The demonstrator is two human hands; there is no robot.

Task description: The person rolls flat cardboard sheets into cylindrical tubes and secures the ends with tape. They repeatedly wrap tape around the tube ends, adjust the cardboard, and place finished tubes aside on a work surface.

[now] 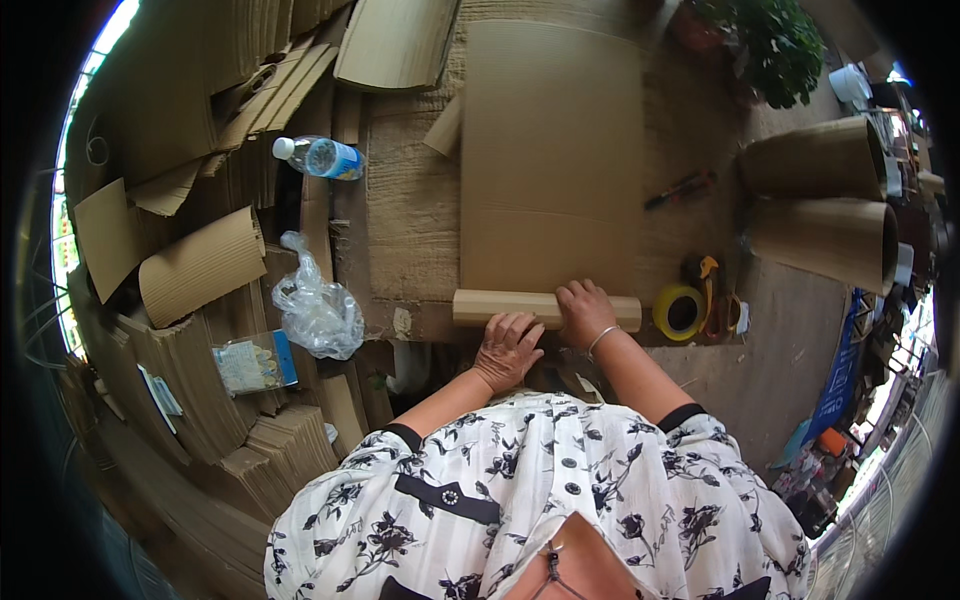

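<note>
A long sheet of brown corrugated cardboard [550, 150] lies on the bench in front of me. Its near end is curled into a narrow roll [480, 308] that runs crosswise along the bench's front edge. My right hand [588, 312], with a bracelet at the wrist, is closed over the roll right of its middle. Just left of it and nearer to me, my left hand [510, 348] has its fingers bent against the roll's near side. The fingertips of both hands are partly hidden.
Right of the sheet lie yellow tape [678, 312], orange-handled scissors [720, 318] and a red-and-black tool [680, 190]. Two cardboard tubes [815, 240] stand beyond. At left are a plastic bottle [320, 158], a clear bag [318, 305] and stacked cardboard [190, 370]. A plant [780, 50] is far right.
</note>
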